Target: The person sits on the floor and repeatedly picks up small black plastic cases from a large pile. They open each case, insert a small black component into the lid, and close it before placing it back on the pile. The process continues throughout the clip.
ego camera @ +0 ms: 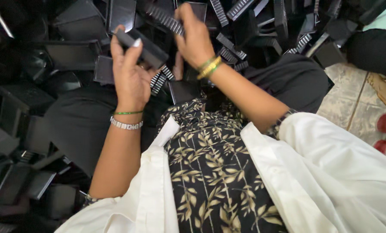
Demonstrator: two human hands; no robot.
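1. Left hand [130, 73] curled around a flat black plastic piece [143, 48], thumb over its top edge, fingers closed under it; piece held tilted, above the lap, just left of centre.
2. Right hand [196, 39] pinching a narrow ribbed strip [165, 19], black with pale ridges, fingertips pressed together on its near end; strip angled up to the far left, just beside the black piece, contact between the two not clear.
3. Likely slip: strip gripped only at one end, so a twist or a nudge against the black piece could lever it out of the pinch and drop it into the pile.
4. Likely loss: anything dropped would land among the heap of black trays and ribbed strips [245, 26] spread across the far side and down the left, all the same colour, so hard to find again.
5. Possible snag: bangles [209, 67] on the right wrist and bracelet [126, 124] on the left wrist hanging close to the parts; could catch an edge while turning.
6. More ribbed strips [160, 80] lying in the lap under the hands, loose, apt to slide off the dark cloth with a shift of the knees.
7. Packages, labels, signs: none legible; a tan cardboard edge [385, 92] at the right on the tiled floor [352, 108], no marking visible.
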